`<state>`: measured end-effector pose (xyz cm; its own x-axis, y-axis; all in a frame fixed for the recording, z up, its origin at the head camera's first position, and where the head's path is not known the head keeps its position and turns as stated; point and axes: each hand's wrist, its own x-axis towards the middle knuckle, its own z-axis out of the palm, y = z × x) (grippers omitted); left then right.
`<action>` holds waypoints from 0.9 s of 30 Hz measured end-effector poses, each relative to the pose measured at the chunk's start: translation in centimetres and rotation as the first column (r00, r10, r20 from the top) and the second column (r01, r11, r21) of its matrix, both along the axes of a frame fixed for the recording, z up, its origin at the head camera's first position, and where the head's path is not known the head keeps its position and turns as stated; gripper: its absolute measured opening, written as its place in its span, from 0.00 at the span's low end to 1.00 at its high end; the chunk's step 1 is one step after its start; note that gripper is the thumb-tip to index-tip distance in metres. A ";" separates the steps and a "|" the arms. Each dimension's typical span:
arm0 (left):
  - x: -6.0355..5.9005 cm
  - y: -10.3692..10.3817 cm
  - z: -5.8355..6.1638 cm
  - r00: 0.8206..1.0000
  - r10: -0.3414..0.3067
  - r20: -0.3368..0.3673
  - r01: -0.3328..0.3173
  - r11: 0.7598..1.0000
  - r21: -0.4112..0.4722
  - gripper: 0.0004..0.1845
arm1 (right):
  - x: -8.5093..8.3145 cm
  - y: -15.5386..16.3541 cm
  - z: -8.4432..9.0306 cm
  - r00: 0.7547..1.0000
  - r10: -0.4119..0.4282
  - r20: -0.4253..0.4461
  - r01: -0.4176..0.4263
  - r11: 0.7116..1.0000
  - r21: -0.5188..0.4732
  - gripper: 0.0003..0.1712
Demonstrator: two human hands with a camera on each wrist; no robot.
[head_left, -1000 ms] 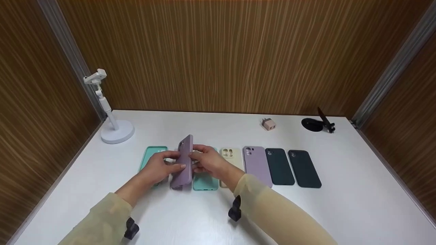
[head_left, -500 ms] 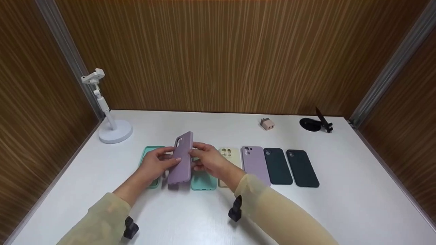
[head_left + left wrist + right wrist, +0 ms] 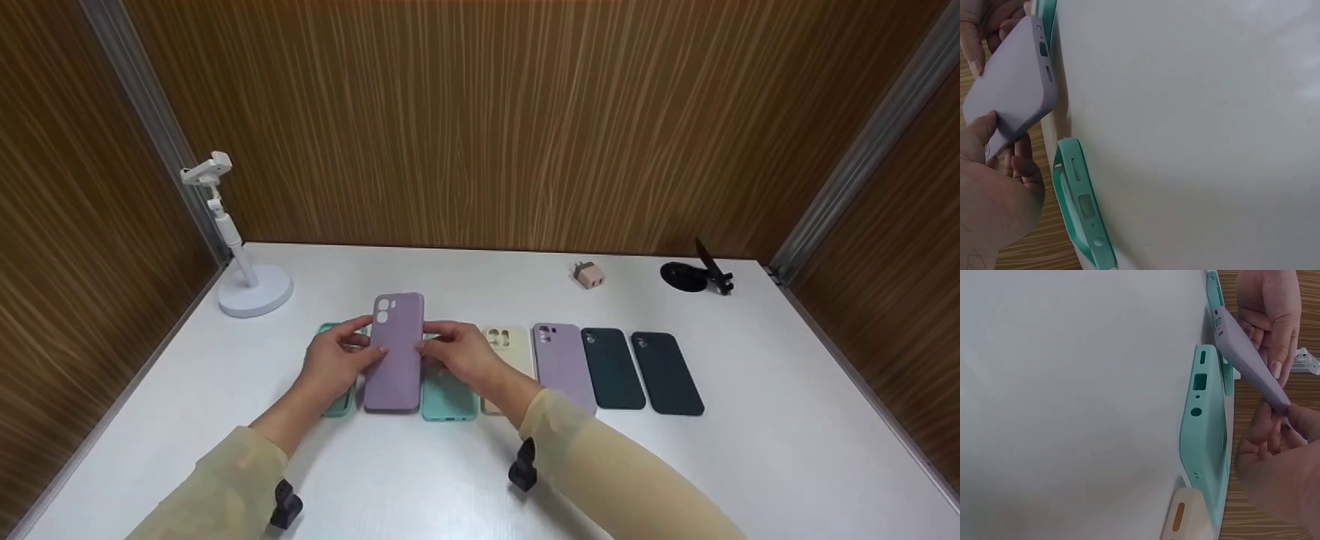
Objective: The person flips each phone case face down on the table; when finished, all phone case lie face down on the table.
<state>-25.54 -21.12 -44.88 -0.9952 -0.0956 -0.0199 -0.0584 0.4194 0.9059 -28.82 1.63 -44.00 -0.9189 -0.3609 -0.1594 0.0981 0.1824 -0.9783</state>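
Both hands hold a light purple phone case, its back with the camera cutouts turned up toward the head camera. My left hand pinches its left edge, thumb on the back and fingers behind. On the opposite long edge, my right hand pinches with thumb and fingers. The wrist views show the purple case tilted, its lower end near the table. A teal case lies left of it, partly behind the left hand. Another teal case lies to its right, partly covered by the right hand.
Rightward in the row lie a cream case, a second purple case and two dark cases. Behind stand a white stand, a pink charger plug and a black stand. Wood-grain panels enclose the table.
The held purple case has turned from nearly edge-on to showing its back toward the head camera. The left hand has shifted slightly left with it; the right hand has stayed nearly in place.
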 end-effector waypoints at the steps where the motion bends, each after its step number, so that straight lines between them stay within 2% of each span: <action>1: 0.0 0.0 0.0 1.000 0.003 -0.003 -0.003 1.000 -0.007 0.34 | 0.0 0.0 -0.1 1.000 -0.003 -0.026 0.003 1.000 0.018 0.21; 6: 0.2 0.0 -0.2 1.000 0.002 -0.023 -0.003 0.999 -0.040 0.33 | 0.0 -0.3 -0.4 0.993 -0.018 -0.120 0.031 0.994 0.109 0.27; 10: 0.3 -0.1 -0.6 0.999 -0.001 -0.034 -0.001 0.998 -0.070 0.32 | 0.0 -0.5 -0.6 0.990 -0.013 -0.143 0.036 0.987 0.159 0.36; 16: 0.2 -0.3 -1.0 0.999 -0.001 -0.033 -0.002 0.996 -0.085 0.32 | 0.0 -0.7 -1.1 0.981 0.040 -0.187 -0.002 0.980 0.198 0.44; 21: 0.2 -0.6 -1.3 1.000 -0.015 -0.014 0.013 0.997 -0.082 0.33 | -0.1 -0.7 -1.5 0.967 0.093 -0.235 -0.032 0.968 0.250 0.46; 27: 0.3 -1.0 -1.5 0.999 -0.039 0.000 0.039 0.996 -0.084 0.35 | -0.2 -0.7 -1.6 0.963 0.114 -0.245 -0.046 0.963 0.266 0.46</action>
<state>-25.25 -22.08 -46.37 -0.9983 -0.0578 -0.0117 -0.0388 0.4961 0.8674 -28.97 0.91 -45.58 -0.9105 -0.4131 -0.0190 -0.1747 0.4259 -0.8878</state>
